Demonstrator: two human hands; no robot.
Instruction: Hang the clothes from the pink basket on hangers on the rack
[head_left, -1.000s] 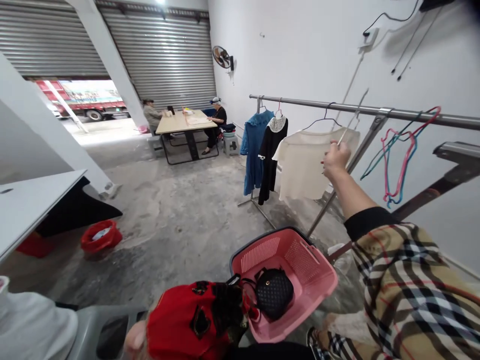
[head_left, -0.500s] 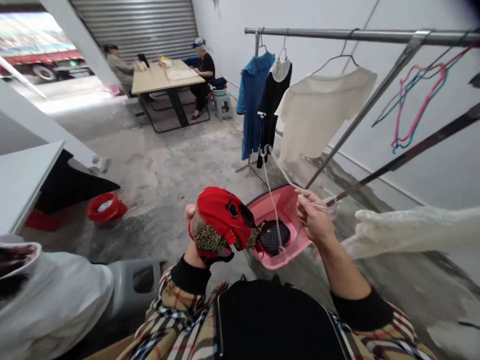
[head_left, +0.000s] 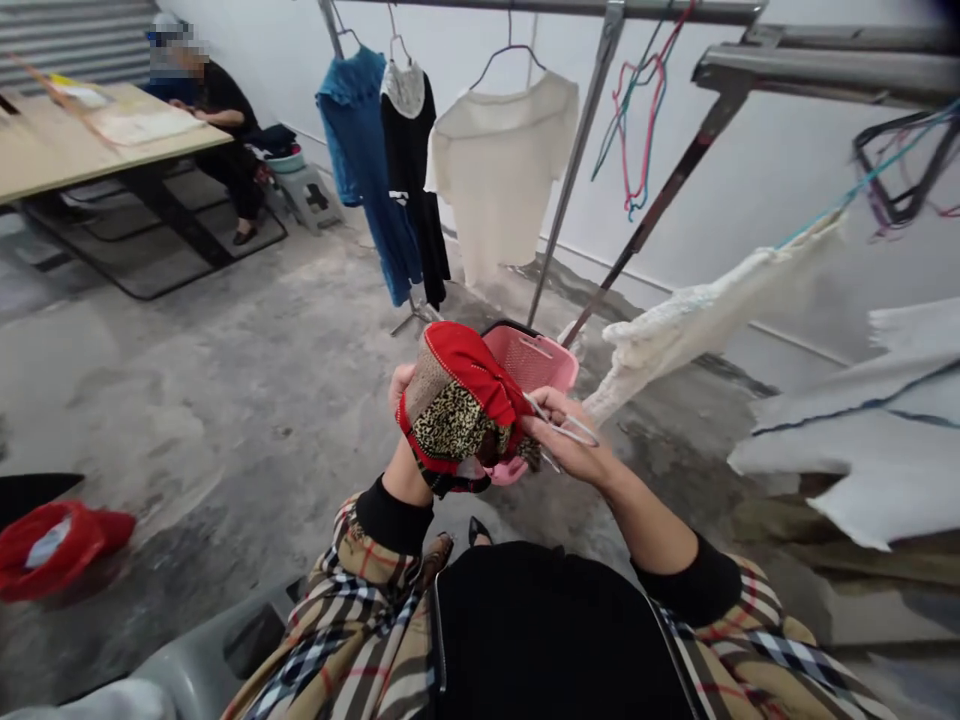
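A red garment (head_left: 471, 358) with speckled black-and-gold and tan panels is bunched over my left hand (head_left: 400, 384), whose fingers are closed on it and mostly hidden beneath the cloth. My right hand (head_left: 564, 438) grips a white hanger (head_left: 589, 437) against the garment's right edge. Part of the hanger is covered by cloth and fingers. Directly below and behind the garment, the pink basket (head_left: 553, 366) stands on the floor, its inside largely blocked from view.
A metal rack (head_left: 570, 180) carries a blue dress (head_left: 367, 150), a black dress (head_left: 420, 190) and a cream top (head_left: 510, 150). White clothes (head_left: 690, 310) hang at right. A red bag-lined bin (head_left: 82, 540) is at left. Someone (head_left: 225, 100) sits by a table (head_left: 45, 160).
My right hand has brought the hanger down and left to the garment. The garment now covers more of the basket, hiding the black bag in it. The view has swung right.
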